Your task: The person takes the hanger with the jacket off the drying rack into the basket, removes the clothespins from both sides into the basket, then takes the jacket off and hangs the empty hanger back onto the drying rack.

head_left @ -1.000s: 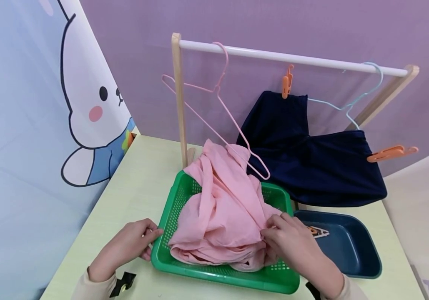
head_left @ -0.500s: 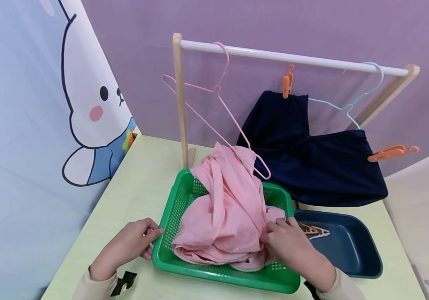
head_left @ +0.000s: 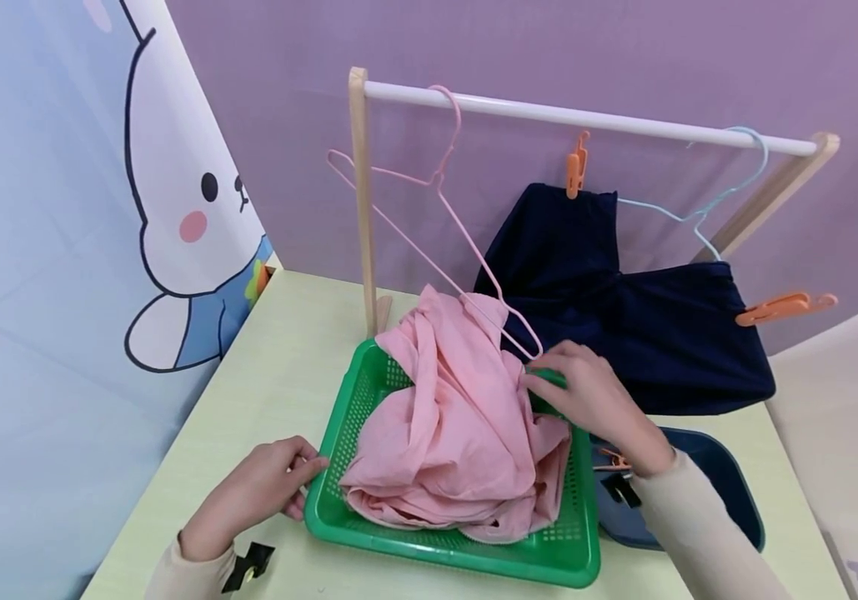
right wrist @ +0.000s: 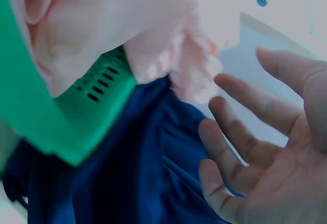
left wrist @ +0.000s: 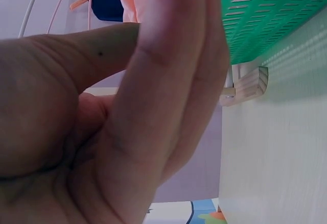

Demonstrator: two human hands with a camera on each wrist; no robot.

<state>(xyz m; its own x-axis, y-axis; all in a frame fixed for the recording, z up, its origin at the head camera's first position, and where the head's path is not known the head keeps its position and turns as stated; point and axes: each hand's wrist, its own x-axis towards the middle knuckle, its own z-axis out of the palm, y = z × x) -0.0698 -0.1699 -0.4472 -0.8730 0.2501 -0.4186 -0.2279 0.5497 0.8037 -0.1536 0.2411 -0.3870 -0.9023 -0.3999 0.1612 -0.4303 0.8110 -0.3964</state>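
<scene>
A crumpled pink garment (head_left: 459, 425) fills a green perforated basket (head_left: 444, 558) on the pale table. My left hand (head_left: 301, 483) grips the basket's near left corner, thumb on the rim; the left wrist view shows its fingers (left wrist: 168, 81) pressed against the basket (left wrist: 271, 15). My right hand (head_left: 541, 367) hovers at the basket's far right corner, beside the garment's top fold and the lower end of a pink wire hanger (head_left: 429, 179). In the right wrist view that hand (right wrist: 245, 106) is spread and empty, near the garment (right wrist: 102, 25), basket (right wrist: 76, 127) and navy cloth (right wrist: 138, 183).
A wooden rack with a white rail (head_left: 624, 121) stands behind the basket. A navy garment (head_left: 646, 333) hangs from it by orange clips (head_left: 575, 162) and a light blue hanger (head_left: 729, 187). A dark blue tray (head_left: 736, 492) holding a clip (head_left: 612, 458) sits right of the basket.
My right hand has let go of the pink garment's near right edge and moved up and away to the basket's far right corner. The left hand has stayed at its corner.
</scene>
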